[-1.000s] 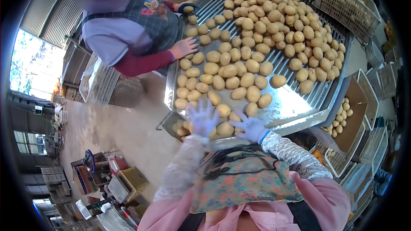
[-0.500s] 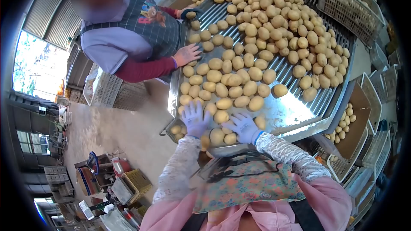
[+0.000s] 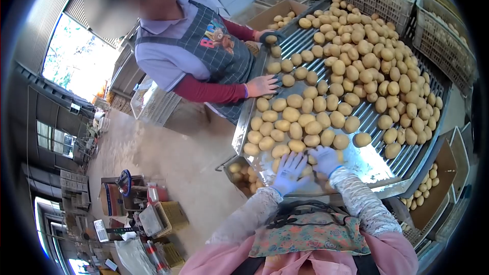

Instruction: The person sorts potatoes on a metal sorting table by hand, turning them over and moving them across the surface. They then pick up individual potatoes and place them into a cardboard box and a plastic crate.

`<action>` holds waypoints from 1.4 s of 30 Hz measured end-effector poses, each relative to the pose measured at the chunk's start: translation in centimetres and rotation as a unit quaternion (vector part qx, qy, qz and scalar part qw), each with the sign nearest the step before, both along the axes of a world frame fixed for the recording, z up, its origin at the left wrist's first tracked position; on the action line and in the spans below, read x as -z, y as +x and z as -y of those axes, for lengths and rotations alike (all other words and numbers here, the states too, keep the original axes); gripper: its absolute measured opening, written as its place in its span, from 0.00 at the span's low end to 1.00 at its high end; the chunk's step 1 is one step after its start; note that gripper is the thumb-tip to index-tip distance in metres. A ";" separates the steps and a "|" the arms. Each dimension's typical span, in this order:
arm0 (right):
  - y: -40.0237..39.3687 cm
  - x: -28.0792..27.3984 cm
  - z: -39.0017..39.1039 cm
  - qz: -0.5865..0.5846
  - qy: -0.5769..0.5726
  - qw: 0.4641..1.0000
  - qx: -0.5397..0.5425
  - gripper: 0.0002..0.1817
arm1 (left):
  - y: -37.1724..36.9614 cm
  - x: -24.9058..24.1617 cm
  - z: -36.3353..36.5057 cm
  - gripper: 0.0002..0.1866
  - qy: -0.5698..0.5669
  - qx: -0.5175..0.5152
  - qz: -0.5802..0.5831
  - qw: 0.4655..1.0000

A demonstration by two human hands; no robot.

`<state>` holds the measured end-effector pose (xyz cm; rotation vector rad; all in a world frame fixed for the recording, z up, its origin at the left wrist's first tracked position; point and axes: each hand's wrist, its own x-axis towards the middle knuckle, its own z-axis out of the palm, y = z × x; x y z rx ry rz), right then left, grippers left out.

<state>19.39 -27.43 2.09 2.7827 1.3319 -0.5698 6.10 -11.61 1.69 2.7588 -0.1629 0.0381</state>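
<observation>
Tan, smooth oval produce, like potatoes or kiwifruit (image 3: 295, 131), lies in a loose layer on the metal sorting table (image 3: 356, 165). My left hand (image 3: 288, 174), in a pale lavender glove, lies with fingers spread at the near edge of this layer. Just right of it, my right hand (image 3: 325, 161), gloved alike, rests over a few pieces with its fingers apart and slightly bent. Some pieces are partly hidden under and between my hands. Neither hand grips one visibly.
Across the left side stands a co-worker in a checked apron (image 3: 224, 63), one hand (image 3: 262, 86) by the produce. A container of produce (image 3: 243, 175) sits below the table's near left corner. Plastic crates (image 3: 443, 40) line the back right; a cardboard-lined crate (image 3: 448, 173) stands right.
The view has turned, shifting the scene rightward. My left hand has come closer to my right hand. Fewer pieces lie along the table's near edge by my hands.
</observation>
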 end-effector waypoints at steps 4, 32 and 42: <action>0.3 -0.9 9.9 -0.192 0.463 0.812 0.299 0.32 | -0.9 -0.8 -3.8 0.37 0.022 -0.004 0.049 0.999; 0.7 0.9 -1.8 -0.125 0.245 0.950 -0.145 0.17 | 0.1 3.0 -1.9 0.43 0.061 -0.230 0.002 0.971; 12.0 2.3 2.7 0.278 0.202 0.939 0.002 0.38 | -7.8 -0.9 0.6 0.37 -0.019 -0.064 0.037 0.997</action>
